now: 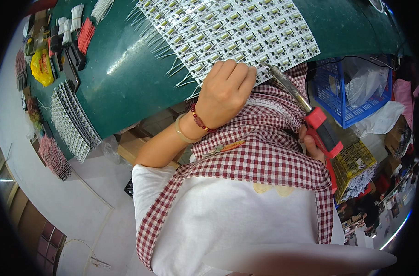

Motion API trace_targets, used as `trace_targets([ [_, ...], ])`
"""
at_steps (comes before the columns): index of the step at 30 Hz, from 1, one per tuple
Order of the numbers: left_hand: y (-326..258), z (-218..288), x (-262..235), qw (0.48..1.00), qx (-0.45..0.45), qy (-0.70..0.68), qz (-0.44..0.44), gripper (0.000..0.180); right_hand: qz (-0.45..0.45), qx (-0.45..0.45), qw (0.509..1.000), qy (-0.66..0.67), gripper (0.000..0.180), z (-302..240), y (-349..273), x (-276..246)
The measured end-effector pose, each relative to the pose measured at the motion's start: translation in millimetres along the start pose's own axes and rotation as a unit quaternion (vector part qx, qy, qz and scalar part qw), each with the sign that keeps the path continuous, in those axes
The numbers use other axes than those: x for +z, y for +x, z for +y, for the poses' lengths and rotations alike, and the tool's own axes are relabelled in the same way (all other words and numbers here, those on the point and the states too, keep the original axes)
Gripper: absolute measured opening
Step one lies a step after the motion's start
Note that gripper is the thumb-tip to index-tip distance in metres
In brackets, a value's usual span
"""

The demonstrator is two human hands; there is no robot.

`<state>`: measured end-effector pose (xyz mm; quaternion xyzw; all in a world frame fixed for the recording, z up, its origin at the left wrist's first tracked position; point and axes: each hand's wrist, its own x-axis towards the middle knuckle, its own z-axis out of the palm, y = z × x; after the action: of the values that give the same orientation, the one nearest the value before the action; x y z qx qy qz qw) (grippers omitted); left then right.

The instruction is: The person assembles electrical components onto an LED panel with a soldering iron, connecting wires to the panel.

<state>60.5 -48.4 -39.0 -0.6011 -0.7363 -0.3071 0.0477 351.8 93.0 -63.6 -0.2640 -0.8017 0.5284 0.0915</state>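
My left hand (pixel 227 91) rests with curled fingers on the near edge of a white panel of small circuit boards (pixel 228 32) lying on the green table (pixel 122 69). A red bead bracelet and a pale bangle sit on that wrist. My right hand (pixel 310 145) is mostly hidden behind my checked apron and grips the red handle of a soldering iron (pixel 306 108). The iron's metal tip points up to the panel's near edge, just right of my left hand. Thin white wire leads stick out along the panel's left side.
More circuit board panels (pixel 71 122) lie stacked at the table's left end. Bundles of white and red wires (pixel 80 27), black tools and a yellow bag (pixel 41 68) are at the far left. A blue crate (pixel 343 99) and a yellow crate (pixel 356 161) stand on the right.
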Motion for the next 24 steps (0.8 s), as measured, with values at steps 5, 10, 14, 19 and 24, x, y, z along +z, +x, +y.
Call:
trace_targets([
  [5,0.1,0.2,0.1,1.000,-0.001,-0.003,0.003,0.024,-0.016,0.019,1.000,0.003,0.031,-2.9,1.1,-4.1],
  [10,-0.2,-0.2,1.3,1.000,-0.002,0.000,0.000,0.024,0.017,-0.055,0.996,-0.061,0.032,-18.3,17.8,3.5],
  [14,-1.0,-0.9,3.3,1.000,0.004,0.005,0.008,0.024,0.011,-0.036,0.999,-0.034,0.031,-20.7,17.1,1.7],
  [19,-2.3,-1.3,3.1,1.000,0.005,0.004,0.019,0.023,-0.002,-0.033,0.997,-0.067,0.030,-12.6,9.2,-4.0],
  [24,-3.0,-0.7,-0.7,1.000,0.011,0.018,-0.022,0.018,0.013,-0.005,0.999,-0.029,0.029,-10.0,5.5,-1.0],
])
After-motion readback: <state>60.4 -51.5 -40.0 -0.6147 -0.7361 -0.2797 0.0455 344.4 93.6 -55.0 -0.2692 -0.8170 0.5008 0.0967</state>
